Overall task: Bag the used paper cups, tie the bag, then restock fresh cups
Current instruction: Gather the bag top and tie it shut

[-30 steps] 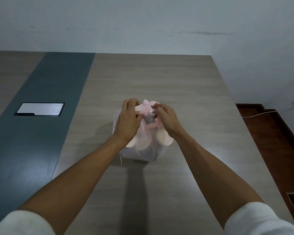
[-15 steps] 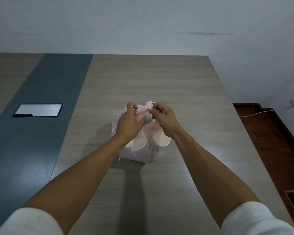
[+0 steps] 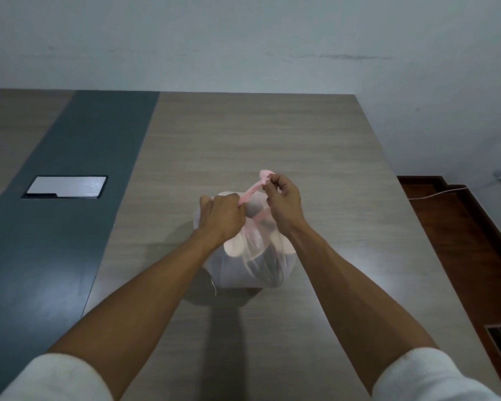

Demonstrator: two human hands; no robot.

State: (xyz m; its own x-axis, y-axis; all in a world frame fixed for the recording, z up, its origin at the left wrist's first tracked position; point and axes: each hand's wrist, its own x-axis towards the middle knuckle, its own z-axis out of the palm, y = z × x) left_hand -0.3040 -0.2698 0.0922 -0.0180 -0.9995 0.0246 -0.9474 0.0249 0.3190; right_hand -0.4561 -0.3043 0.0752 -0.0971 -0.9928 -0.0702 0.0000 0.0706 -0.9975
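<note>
While it sits mid-table: bag [image 3: 245, 264], cups inside.
Left hand [image 3: 222, 217]: fisted on pink strip [image 3: 250, 192], low.
Right hand [image 3: 284, 204]: raised, pinching strip's far end.

White ribbed-knit sleeves [image 3: 55, 377] pushed up, forearms bare.

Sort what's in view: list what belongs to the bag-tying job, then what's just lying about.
Job: plastic bag; used cups inside it; pink tie strip; left hand; right hand.
Lying about: metal hatch in the table; white cable.
</note>
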